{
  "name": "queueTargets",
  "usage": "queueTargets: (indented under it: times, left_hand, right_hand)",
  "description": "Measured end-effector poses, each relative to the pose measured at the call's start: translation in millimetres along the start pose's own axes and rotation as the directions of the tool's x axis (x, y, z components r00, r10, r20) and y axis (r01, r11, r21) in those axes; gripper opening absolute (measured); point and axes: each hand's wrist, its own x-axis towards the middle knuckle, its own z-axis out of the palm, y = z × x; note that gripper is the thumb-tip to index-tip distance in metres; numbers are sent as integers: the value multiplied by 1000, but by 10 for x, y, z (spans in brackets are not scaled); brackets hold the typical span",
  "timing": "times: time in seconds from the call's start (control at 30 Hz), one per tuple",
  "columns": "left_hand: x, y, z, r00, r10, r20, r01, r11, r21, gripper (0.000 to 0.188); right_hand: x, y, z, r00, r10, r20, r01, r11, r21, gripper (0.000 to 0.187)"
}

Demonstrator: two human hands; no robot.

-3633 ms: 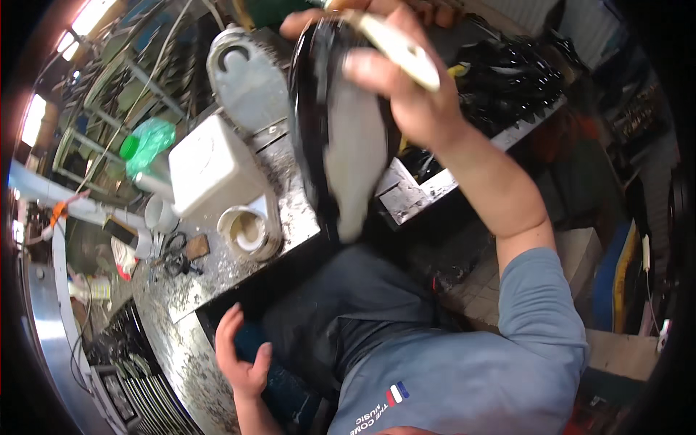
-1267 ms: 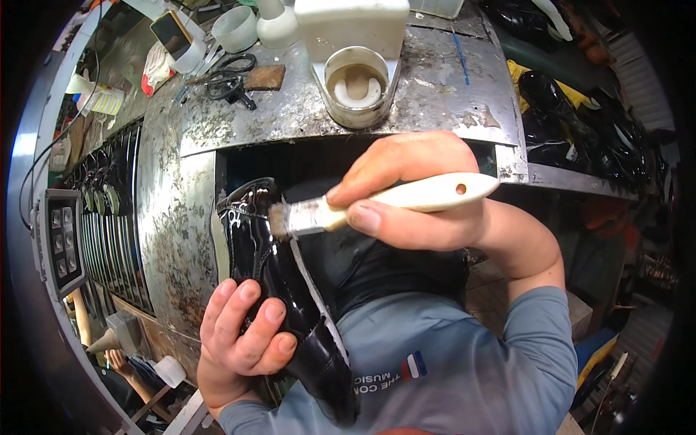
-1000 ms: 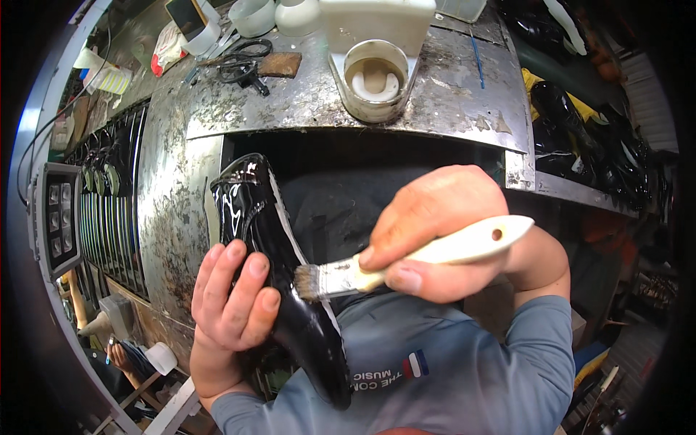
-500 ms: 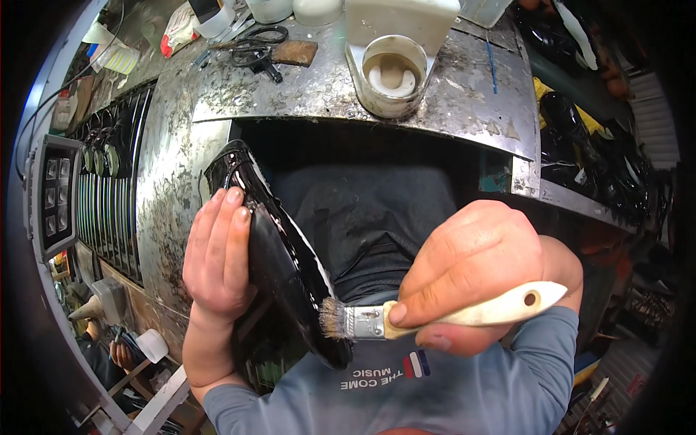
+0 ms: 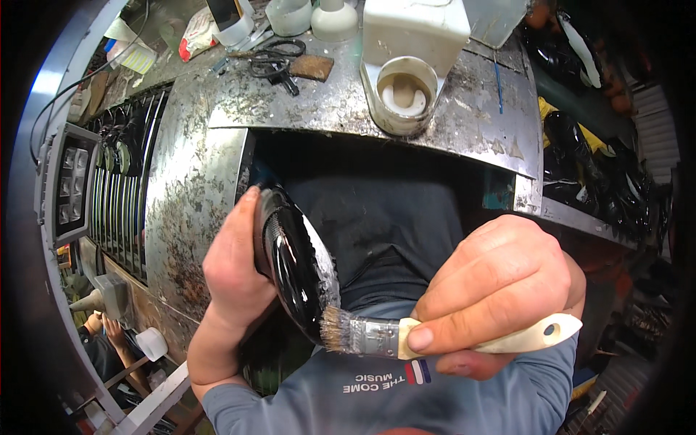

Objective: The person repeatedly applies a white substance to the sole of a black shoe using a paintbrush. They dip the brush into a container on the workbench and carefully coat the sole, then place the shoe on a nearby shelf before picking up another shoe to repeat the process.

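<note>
A glossy black shoe (image 5: 290, 250) is tilted over my lap, with a whitish wet-looking band along its right edge. My left hand (image 5: 233, 268) is closed round its left side, the thumb and some fingers hidden behind it. In my right hand (image 5: 500, 279) is a flat paintbrush (image 5: 377, 338), gripped by its pale handle between thumb and fingers. Its bristles touch the near right edge of the shoe, below the whitish band.
A worn metal bench (image 5: 319, 109) spans the far side. On it stand a clear cup (image 5: 406, 98) on a white holder, scissors (image 5: 272, 65), and a brown block (image 5: 312, 68). Black shoes (image 5: 573, 145) lie at right; a lamp (image 5: 75, 181) and another person's hand (image 5: 114, 332) show at left.
My left hand has turned the shoe, so its rounded end now shows instead of the long dark side. The brush stays against its edge. The whole view has shifted slightly.
</note>
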Motion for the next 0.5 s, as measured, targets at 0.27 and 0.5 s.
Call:
queueTargets:
  times: [0.27, 0.5]
  left_hand:
    - [-73, 218, -53, 899, -283, 334, 415, 793, -446, 71]
    - [-138, 264, -52, 759, -278, 589, 572, 716, -399, 68]
  right_hand:
    - [238, -37, -76, 991, -135, -4, 134, 986, -103, 22]
    - [392, 29, -123, 982, -188, -14, 180, 958, -222, 20]
